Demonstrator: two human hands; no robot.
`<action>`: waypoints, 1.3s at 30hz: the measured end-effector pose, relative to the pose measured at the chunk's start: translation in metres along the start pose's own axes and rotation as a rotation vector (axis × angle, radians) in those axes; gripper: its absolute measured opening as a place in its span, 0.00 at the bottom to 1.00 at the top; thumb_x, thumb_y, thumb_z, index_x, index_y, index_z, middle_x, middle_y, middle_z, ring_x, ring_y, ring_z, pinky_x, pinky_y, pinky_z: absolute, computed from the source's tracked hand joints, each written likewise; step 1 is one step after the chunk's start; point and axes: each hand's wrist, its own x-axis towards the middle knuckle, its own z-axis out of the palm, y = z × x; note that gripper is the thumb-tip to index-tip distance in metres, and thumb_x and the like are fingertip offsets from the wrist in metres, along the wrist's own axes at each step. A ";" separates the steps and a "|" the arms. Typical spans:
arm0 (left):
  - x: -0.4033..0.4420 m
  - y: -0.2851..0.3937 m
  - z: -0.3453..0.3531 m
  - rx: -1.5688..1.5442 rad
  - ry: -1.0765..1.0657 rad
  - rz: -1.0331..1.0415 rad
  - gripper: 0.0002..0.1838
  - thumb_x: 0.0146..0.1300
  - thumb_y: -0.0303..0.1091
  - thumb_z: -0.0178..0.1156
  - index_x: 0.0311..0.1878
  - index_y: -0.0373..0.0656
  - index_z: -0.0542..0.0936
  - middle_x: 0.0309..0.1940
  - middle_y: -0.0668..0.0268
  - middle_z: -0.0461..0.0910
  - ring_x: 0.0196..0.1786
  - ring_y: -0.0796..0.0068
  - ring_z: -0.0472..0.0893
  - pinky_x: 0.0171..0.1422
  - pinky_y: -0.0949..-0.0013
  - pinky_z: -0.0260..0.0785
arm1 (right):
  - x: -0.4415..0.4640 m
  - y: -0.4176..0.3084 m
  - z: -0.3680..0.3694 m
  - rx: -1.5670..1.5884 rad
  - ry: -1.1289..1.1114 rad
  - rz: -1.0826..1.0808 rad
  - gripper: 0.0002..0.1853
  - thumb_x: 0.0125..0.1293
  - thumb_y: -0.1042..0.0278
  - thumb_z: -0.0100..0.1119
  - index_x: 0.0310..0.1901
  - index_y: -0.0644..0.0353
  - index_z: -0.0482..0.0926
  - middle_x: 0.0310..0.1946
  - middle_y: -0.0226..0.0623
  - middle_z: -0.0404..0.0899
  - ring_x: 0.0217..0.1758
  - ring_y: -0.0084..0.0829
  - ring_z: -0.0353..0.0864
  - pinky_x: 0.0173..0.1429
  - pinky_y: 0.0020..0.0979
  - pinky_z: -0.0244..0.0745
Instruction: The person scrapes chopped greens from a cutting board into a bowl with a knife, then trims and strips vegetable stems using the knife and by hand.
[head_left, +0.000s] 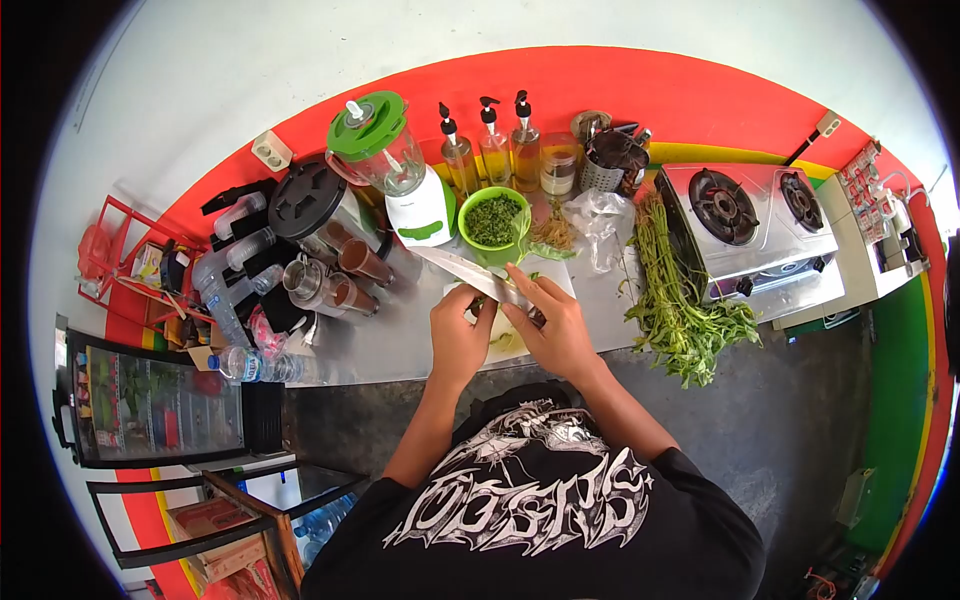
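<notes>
A kitchen knife [470, 268] is held over the cutting board [561, 277], its blade pointing to the upper left. My right hand [552, 328] is closed round its handle, with fingers reaching over the blade's near end. On the other side, my left hand [458, 332] is curled close against the blade; what its fingers hold, if anything, is hidden. Green scraps lie on the board below my hands. Just beyond stands a green bowl [490, 251] of chopped greens [493, 219], with a leaf [521, 232] at its right rim.
A bundle of leafy stems [672, 290] overhangs the counter's front edge, beside a two-burner stove [750, 225]. Behind are a blender [400, 170], pump bottles [492, 150] and a plastic bag [600, 230]. Metal canisters [305, 280] and a water bottle [245, 364] stand left.
</notes>
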 end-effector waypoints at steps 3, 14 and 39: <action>-0.001 0.000 0.000 0.093 -0.008 0.064 0.05 0.62 0.21 0.65 0.41 0.33 0.84 0.32 0.56 0.83 0.30 0.62 0.80 0.37 0.62 0.72 | -0.002 0.004 0.003 0.075 0.005 0.010 0.26 0.69 0.66 0.68 0.68 0.56 0.79 0.38 0.43 0.81 0.29 0.38 0.81 0.36 0.36 0.78; -0.011 -0.009 -0.001 0.150 -0.003 0.038 0.06 0.67 0.26 0.66 0.42 0.33 0.83 0.34 0.57 0.84 0.32 0.62 0.81 0.41 0.63 0.73 | 0.004 0.067 0.005 -0.049 0.307 0.185 0.17 0.70 0.66 0.68 0.58 0.58 0.86 0.35 0.44 0.84 0.28 0.32 0.82 0.34 0.36 0.76; -0.012 -0.022 -0.002 -0.027 0.109 0.024 0.10 0.71 0.29 0.64 0.48 0.31 0.83 0.36 0.58 0.85 0.35 0.70 0.80 0.43 0.67 0.73 | -0.016 0.092 -0.003 0.689 0.342 0.368 0.25 0.83 0.62 0.47 0.75 0.64 0.64 0.41 0.38 0.83 0.16 0.19 0.72 0.18 0.20 0.60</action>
